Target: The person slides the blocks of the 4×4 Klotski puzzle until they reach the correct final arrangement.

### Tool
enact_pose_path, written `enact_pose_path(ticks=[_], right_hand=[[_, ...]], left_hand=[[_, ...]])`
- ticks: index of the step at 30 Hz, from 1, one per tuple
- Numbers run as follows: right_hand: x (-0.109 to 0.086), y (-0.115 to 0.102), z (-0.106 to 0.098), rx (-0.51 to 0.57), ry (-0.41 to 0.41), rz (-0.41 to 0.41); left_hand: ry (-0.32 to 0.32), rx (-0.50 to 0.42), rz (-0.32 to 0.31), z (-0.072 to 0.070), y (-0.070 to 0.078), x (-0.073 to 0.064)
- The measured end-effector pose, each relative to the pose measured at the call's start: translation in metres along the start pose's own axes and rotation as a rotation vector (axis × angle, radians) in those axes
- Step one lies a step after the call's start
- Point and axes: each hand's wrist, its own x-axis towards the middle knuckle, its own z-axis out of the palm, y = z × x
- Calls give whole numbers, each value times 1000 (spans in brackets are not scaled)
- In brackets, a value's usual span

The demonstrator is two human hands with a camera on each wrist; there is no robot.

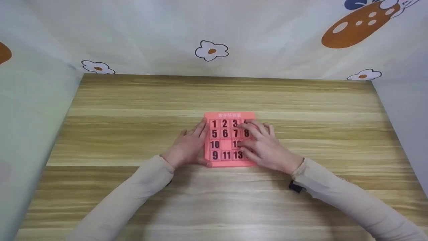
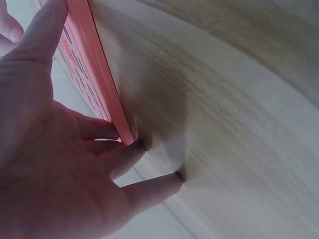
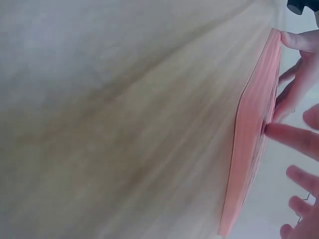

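Note:
A pink number slide puzzle [image 1: 230,164] lies flat on the wooden table in the head view, its numbered tiles in rows. The bare slot [image 1: 226,144] is in the third row, right of the 10 tile [image 1: 214,144]. My left hand [image 1: 189,147] rests along the puzzle's left edge, thumb at the lower left corner; in the left wrist view two fingertips [image 2: 180,175] reach down to the table. Over the right-hand tiles is my right hand [image 1: 267,147], fingers spread and slightly bent. One finger [image 3: 289,137] meets the tile surface in the right wrist view. This hand partly covers the right-hand columns.
The wooden table [image 1: 133,97] extends around the puzzle. Behind it hangs a pale cloth [image 1: 150,33] printed with flowers, with similar pale walls at left and right. A dark strap [image 1: 296,186] shows below my right wrist.

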Motion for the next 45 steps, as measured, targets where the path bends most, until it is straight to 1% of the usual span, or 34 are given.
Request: enact_pose_path(ticks=[2, 4, 6, 8, 11, 13, 17, 22, 27, 29, 32, 35, 37, 38, 39, 40, 43, 44, 45], right_hand=[[0, -1, 1, 14, -20, -63], [-1, -2, 2, 28, -77, -129], [-1, -3, 2, 29, -128, -152], [0, -4, 2, -7, -151, -118], [3, -4, 2, -52, -151, -34], [5, -5, 3, -53, -155, -13], [10, -10, 6, -23, -164, -48], [15, -14, 6, -12, -143, -82], [6, -7, -4, 3, -79, -60], [-1, -4, -7, 3, -72, -48], [-8, -2, -9, 6, -97, -45], [-10, -3, -6, 8, -170, -71], [-11, -3, -3, 19, -203, -91], [-11, -3, -2, 25, -200, -105], [-11, -2, -2, 28, -176, -116], [-11, -1, -2, 43, -129, -119], [-12, 6, -6, 60, 53, -128], [-13, 8, -7, 59, 96, -134], [-14, 10, -8, 65, 120, -137]], left_hand=[[-3, 1, -1, 0, 0, 0], [-7, 3, -2, 0, 0, 0], [-11, 6, -1, 0, 0, 0], [-9, 11, 1, 0, 0, 0], [-4, 17, 4, 0, -1, 1], [-6, 20, 2, 1, -1, 1], [-10, 12, -1, 1, -2, 1], [-11, 3, -1, 1, -2, 1], [-17, -2, -14, 1, -1, 2], [-17, -4, -15, 1, -1, 2], [-16, -5, -12, 1, -1, 1], [-20, -6, -16, 2, -2, 1], [-20, -10, -16, 2, -2, 0], [-17, -14, -14, 2, -2, 0], [-15, -18, -10, 2, -2, 0], [-10, -23, -4, 2, -2, 0], [-1, -27, 3, 1, -1, 0], [1, -28, 4, 1, -1, 0], [-3, -24, 0, 1, -2, 0]])
